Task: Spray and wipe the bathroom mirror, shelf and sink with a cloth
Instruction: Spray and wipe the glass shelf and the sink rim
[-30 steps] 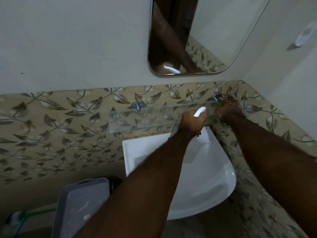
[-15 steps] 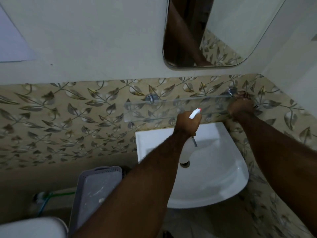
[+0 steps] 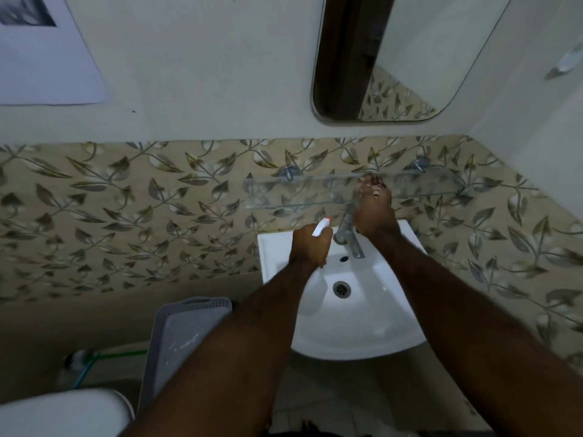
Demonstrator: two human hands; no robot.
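My left hand [image 3: 309,247] is closed around a spray bottle [image 3: 320,228] over the back left of the white sink [image 3: 362,329]. Only the bottle's white nozzle with its red tip shows. My right hand [image 3: 375,216] rests on the middle of the glass shelf [image 3: 284,193], above the chrome tap [image 3: 347,230]. Its fingers are bunched on something small and dark that looks like the cloth; most of it is hidden. The mirror [image 3: 410,58] hangs above the shelf and reflects a dark door frame.
A grey plastic basket [image 3: 179,335] stands on the floor left of the sink. A white toilet [image 3: 63,411] is at the bottom left, with a green hose [image 3: 120,353] along the wall. A paper sheet [image 3: 47,58] hangs at the upper left. The corner wall is close on the right.
My right hand slid left along the shelf from its right end to the middle. My left hand dropped with the spray bottle toward the sink. The view tilted downward.
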